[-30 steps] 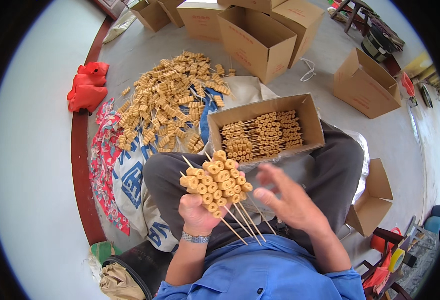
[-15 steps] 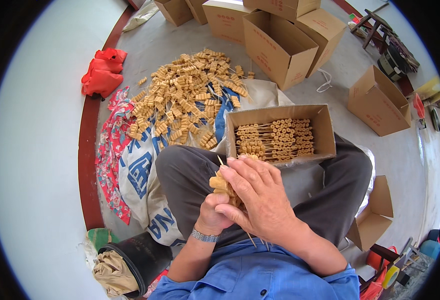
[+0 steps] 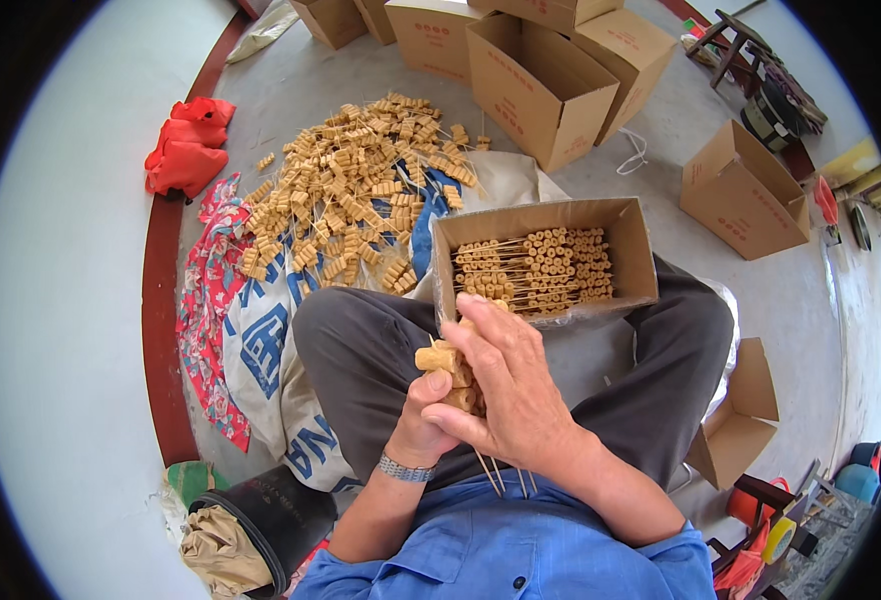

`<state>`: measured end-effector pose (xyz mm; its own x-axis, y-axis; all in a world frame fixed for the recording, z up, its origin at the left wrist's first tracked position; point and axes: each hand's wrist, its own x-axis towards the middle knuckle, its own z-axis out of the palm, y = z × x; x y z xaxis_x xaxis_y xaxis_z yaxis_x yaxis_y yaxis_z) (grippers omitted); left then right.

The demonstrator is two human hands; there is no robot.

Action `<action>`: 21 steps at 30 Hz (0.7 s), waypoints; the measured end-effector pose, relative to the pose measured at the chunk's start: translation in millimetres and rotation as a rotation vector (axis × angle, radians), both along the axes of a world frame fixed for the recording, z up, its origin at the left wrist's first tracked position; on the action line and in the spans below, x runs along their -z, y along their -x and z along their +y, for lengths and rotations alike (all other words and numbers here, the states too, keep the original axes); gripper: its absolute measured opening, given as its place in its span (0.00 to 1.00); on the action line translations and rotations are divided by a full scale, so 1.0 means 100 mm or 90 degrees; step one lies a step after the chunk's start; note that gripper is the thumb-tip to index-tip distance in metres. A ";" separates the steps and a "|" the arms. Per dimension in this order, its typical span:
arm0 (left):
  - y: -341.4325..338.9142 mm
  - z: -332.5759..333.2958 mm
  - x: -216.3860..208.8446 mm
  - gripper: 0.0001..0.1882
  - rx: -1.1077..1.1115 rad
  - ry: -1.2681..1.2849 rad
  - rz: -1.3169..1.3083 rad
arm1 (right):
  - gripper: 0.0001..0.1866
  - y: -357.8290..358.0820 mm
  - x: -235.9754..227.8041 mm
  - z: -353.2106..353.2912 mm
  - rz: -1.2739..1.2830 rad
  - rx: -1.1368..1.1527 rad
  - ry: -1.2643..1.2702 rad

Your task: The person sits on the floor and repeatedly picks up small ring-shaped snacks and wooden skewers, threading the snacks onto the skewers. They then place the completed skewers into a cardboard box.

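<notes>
My left hand (image 3: pixel 426 425) is wrapped round a bunch of skewers threaded with tan, ring-like food pieces (image 3: pixel 445 362). My right hand (image 3: pixel 516 375) lies over the bunch from the right, its fingers together and its thumb touching the left hand. Several thin stick ends point down below both hands, toward my blue shirt. Just beyond, between my legs, stands an open cardboard box (image 3: pixel 644 250). Rows of similar skewers (image 3: pixel 551 265) lie in it, with round, holed ends facing up. How many skewers I hold is hidden by my fingers.
A big loose pile of skewers (image 3: pixel 346 190) lies on a printed sack (image 3: pixel 266 345) at the far left. Cardboard boxes (image 3: pixel 531 85) stand behind, with another box (image 3: pixel 746 190) at right. A black bucket (image 3: pixel 276 520) sits near my left elbow.
The bunch has shifted between my hands: more stick length shows below them, and less of a stick tip above. My right fingers still cover it. The whole view has moved slightly.
</notes>
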<state>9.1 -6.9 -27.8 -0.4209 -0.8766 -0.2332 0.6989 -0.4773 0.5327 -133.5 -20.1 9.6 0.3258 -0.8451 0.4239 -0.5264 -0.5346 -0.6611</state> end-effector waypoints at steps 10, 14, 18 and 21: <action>0.02 -0.11 0.01 0.43 -0.053 0.028 -0.058 | 0.63 0.11 0.07 0.08 -0.093 -0.014 -0.306; 0.08 -0.10 0.02 0.42 -0.069 0.020 -0.074 | 0.59 0.05 0.09 0.04 -0.129 0.001 -0.336; 0.18 -0.13 -0.07 0.42 -0.115 0.072 -0.170 | 0.49 0.03 0.10 0.09 0.013 0.105 -0.100; 0.17 -0.16 -0.13 0.42 -0.111 0.077 -0.158 | 0.46 0.06 0.03 0.02 0.058 0.076 -0.050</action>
<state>-7.8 -23.3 -14.3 -0.2054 -0.9580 -0.2002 0.6061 -0.2852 0.7425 -139.3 -18.2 7.0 0.2551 -0.9096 0.3280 -0.6422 -0.4130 -0.6458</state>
